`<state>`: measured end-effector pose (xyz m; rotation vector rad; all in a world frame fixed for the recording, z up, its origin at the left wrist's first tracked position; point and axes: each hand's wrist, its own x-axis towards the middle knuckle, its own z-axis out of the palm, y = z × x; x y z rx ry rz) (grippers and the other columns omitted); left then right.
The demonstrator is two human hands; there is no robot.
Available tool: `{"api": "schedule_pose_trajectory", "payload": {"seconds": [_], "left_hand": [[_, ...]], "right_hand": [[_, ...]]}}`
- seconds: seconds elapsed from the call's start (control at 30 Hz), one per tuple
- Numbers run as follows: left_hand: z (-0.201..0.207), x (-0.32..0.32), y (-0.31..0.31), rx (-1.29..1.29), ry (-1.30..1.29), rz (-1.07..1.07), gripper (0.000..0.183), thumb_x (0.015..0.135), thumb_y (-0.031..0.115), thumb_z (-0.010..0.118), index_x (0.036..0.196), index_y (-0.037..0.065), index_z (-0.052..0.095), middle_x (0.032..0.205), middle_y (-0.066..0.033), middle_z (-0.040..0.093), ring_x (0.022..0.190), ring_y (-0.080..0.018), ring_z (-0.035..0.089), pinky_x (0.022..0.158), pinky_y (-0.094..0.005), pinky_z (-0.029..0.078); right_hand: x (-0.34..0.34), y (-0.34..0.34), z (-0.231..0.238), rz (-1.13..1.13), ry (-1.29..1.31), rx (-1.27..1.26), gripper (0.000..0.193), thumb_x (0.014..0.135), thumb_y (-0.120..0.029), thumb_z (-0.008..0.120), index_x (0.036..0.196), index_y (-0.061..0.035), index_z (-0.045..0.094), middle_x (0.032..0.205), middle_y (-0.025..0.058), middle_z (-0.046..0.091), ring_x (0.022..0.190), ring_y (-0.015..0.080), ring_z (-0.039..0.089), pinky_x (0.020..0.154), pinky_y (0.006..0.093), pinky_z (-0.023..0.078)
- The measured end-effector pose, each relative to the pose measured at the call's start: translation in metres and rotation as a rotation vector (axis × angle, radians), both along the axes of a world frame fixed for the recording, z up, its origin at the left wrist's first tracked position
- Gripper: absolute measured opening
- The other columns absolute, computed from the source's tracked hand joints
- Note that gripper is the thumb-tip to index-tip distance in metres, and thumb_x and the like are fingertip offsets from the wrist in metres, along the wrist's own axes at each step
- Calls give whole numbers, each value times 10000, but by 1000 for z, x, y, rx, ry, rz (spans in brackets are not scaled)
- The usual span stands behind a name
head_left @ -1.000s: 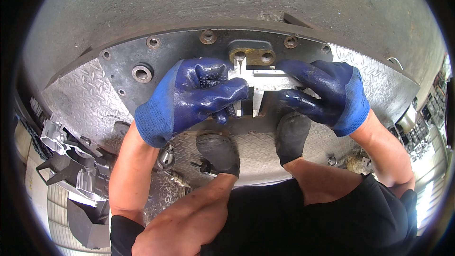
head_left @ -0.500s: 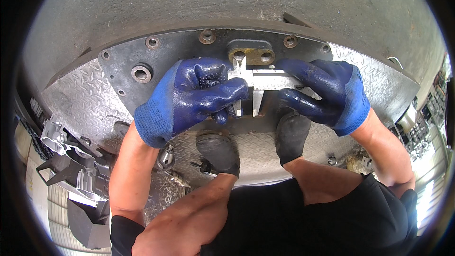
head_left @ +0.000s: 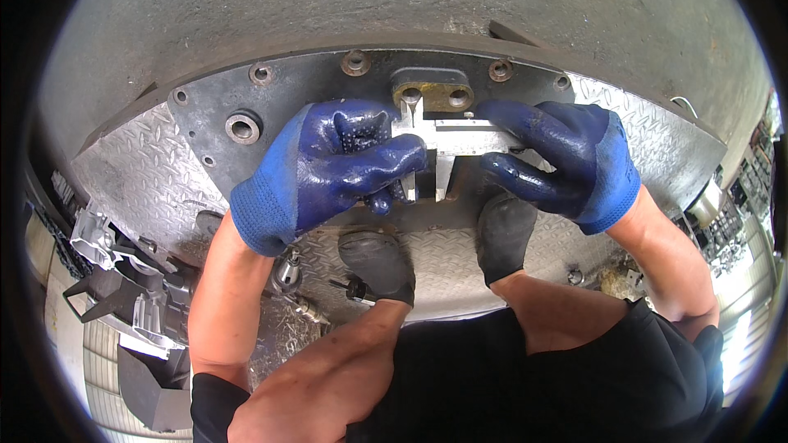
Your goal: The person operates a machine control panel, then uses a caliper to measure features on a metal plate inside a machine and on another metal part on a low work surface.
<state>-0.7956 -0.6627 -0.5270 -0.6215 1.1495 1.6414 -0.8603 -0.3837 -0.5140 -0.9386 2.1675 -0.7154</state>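
A silver vernier caliper (head_left: 464, 138) lies level between my hands, its long jaws pointing toward me with a gap between them. My left hand (head_left: 341, 160), in a blue coated glove, pinches the caliper's jaw end between thumb and fingers. The beam's right part is gripped by my right hand (head_left: 554, 156), gloved alike, which hides that end. Just beyond the caliper a raised oval metal block (head_left: 432, 86) with two holes stands on the dark metal plate (head_left: 304, 74). The caliper's short upper jaws overlap the block's near edge; whether they touch it I cannot tell.
Bushings such as a round metal ring (head_left: 243, 128) sit in the plate. My shoes rest on the diamond-tread plate (head_left: 443, 258). Metal castings (head_left: 135, 271) and a drill-like tool (head_left: 287, 272) lie at lower left. More parts (head_left: 726, 226) crowd the far right edge.
Almost nothing differs. The plate, the caliper and both hands appear shifted very slightly left; my grip on the caliper stays the same.
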Motion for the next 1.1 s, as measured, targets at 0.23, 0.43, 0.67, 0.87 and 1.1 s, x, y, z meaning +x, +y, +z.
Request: {"api": "schedule_pose_trajectory", "payload": {"seconds": [0.23,0.43,0.67,0.87,1.1], "left_hand": [[-1,2,0,-14,28,-5,221,990,198,715,1065,-9,732,856,-62,739,687,-83,663,597,-233,539],[-2,1,0,-29,36,-31,222,985,196,722,1060,-12,737,845,-65,740,684,-83,663,591,-233,537],[-1,0,0,-33,42,-45,214,984,180,723,1058,-20,734,840,-69,738,680,-87,663,588,-235,535],[-2,0,1,-32,35,-38,208,983,173,722,1060,-21,731,835,-70,736,682,-91,668,592,-237,540],[-1,0,0,-10,30,-27,212,982,171,723,1068,-23,729,834,-74,738,676,-93,668,588,-238,539]], "right_hand": [[-4,-1,6,21,-86,54,455,802,-144,836,1225,-42,700,888,149,711,728,322,701,641,390,551],[-4,-1,6,26,-61,50,469,795,-145,837,1231,-43,697,888,151,711,728,324,703,641,392,550],[-5,-2,7,28,-86,72,477,792,-146,835,1241,-53,701,869,149,709,721,328,703,639,391,550],[-4,-2,5,31,-63,47,478,797,-154,834,1247,-61,702,859,143,708,707,322,703,632,387,551],[-4,-1,6,35,-85,72,474,804,-165,838,1245,-59,702,848,142,706,704,313,705,625,386,549]]}}
